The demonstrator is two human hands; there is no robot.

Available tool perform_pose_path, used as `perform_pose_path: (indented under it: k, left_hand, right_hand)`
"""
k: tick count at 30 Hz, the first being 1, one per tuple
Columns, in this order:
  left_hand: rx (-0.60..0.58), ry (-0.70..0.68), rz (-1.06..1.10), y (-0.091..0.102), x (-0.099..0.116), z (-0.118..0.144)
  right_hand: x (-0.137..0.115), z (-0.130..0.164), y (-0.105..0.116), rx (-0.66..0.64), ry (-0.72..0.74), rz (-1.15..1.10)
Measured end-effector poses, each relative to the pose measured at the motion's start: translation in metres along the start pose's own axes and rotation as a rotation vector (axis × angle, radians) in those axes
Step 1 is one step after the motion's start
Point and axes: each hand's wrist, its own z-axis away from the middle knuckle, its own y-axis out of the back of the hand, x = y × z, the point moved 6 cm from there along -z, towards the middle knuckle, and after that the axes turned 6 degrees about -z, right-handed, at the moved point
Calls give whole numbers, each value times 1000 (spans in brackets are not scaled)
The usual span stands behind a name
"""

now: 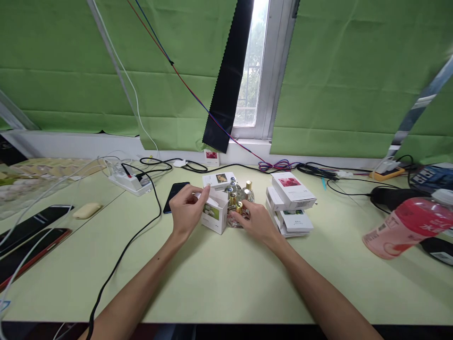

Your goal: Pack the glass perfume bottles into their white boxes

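My left hand (184, 213) grips a small white perfume box (219, 221) with a green picture on its front. The box stands upright on the table, its top flap raised beside my thumb. To its right, my right hand (260, 221) has its fingers closed around a glass perfume bottle with a gold cap (239, 207). Several more perfume bottles (248, 186), with gold or silver tops, cluster just behind these fingers. Another white box (221, 178) lies behind the one in my left hand. The lower part of the gripped bottle is partly hidden.
A stack of white boxes (293, 190) stands right of the bottles. A dark phone (173, 196) and a power strip (129, 182) lie to the left, with a black cable (122, 255) crossing the table. A pink drink bottle (406, 226) lies tilted at right.
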Motion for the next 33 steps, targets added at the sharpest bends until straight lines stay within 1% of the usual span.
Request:
perform_pose_path:
  k: [5,17,24,28,33]
  left_hand:
    - [24,-47,-21,2,4,0]
    - [34,-64,-21,2,3,0]
    - [46,-106,6,1,2,1]
    - [39,-57,71,-1,-4,1]
    - [27,93,164,-3,-14,0]
  right_hand:
    - [0,0,0,5,1,9]
    - [2,0,-1,-2,7,-8]
    - [1,0,1,-10,6,-27]
    - [-1,0,3,-17,-6,-29]
    - [-2,-1,6,-4,8,-30]
